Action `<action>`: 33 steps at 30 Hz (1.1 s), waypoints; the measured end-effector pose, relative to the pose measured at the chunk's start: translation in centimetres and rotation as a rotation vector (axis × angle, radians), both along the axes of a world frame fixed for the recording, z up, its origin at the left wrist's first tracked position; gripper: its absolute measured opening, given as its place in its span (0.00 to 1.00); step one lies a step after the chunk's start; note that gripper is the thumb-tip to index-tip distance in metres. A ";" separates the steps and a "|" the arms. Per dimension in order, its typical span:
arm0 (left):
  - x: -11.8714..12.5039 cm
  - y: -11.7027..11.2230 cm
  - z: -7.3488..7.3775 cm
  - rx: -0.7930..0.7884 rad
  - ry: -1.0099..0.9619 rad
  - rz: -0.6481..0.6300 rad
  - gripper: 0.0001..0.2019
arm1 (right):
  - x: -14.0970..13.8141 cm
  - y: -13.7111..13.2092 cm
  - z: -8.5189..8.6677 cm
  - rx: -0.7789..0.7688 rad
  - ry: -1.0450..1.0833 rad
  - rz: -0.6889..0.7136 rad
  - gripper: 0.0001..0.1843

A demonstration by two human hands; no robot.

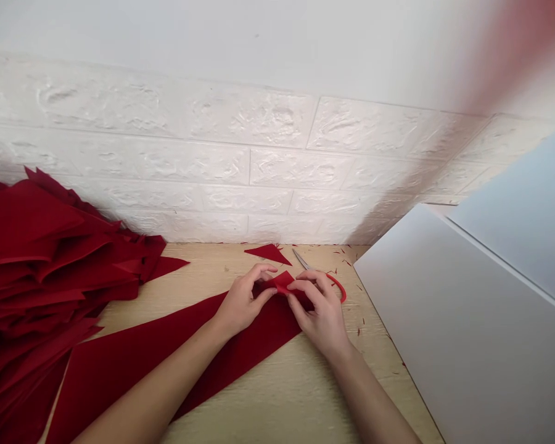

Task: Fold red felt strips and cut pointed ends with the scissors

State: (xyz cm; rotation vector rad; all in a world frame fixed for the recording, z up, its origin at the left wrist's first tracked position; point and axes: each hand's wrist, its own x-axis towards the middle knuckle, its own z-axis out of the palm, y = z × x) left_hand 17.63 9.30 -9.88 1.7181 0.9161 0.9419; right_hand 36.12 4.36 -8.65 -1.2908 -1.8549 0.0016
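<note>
A long piece of dark red fabric (259,345) lies slantwise across the wooden surface under my forearms. At its far end a small part is folded up between my fingers. My left hand (245,296) pinches that fold from the left with thumb and fingers. From the right, my right hand (321,308) grips the same fold between thumb and fingertips. Just behind my right hand lies a pair of scissors (337,287) with red handles, partly hidden by the hand. Beyond my hands rests a small red triangular scrap (271,253).
A large heap of red fabric pieces (50,259) fills the left side. Red threads and snippets are scattered on the wooden tabletop (374,351) at the right. A white panel (481,320) stands along the right edge, and a white brick-patterned wall (213,160) closes off the back.
</note>
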 end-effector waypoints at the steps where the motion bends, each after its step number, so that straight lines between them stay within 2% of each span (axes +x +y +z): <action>1: 0.0 0.0 0.0 0.012 -0.010 -0.004 0.15 | 0.0 0.0 0.0 0.002 -0.003 0.009 0.06; 4: 0.0 0.1 -0.1 0.050 -0.038 -0.009 0.16 | 0.0 0.1 -0.2 0.011 -0.008 0.026 0.09; 10: 0.0 0.1 -0.1 0.103 -0.025 0.009 0.06 | -0.1 0.2 -0.1 -0.009 0.004 0.012 0.06; 13: 0.0 0.1 -0.2 0.103 -0.011 0.006 0.08 | -0.2 0.2 0.3 -0.021 0.056 0.017 0.04; 16: 0.0 0.1 -0.2 0.112 0.001 -0.002 0.10 | -0.4 0.3 0.5 -0.056 0.123 0.014 0.06; 19: -0.1 0.0 -0.1 0.149 0.044 -0.002 0.09 | -0.5 0.3 0.4 -0.108 0.191 -0.033 0.08; 24: -0.1 -0.3 -0.1 0.243 0.088 0.007 0.07 | -0.6 0.2 -0.1 -0.152 0.275 -0.072 0.06; 28: 0.0 -0.5 0.7 0.255 0.075 0.047 0.08 | -0.7 0.0 0.1 -0.151 0.268 -0.062 0.07; 33: 0.3 -0.5 2.0 0.148 0.027 0.066 0.09 | -0.8 -0.4 0.6 -0.139 0.222 -0.005 0.06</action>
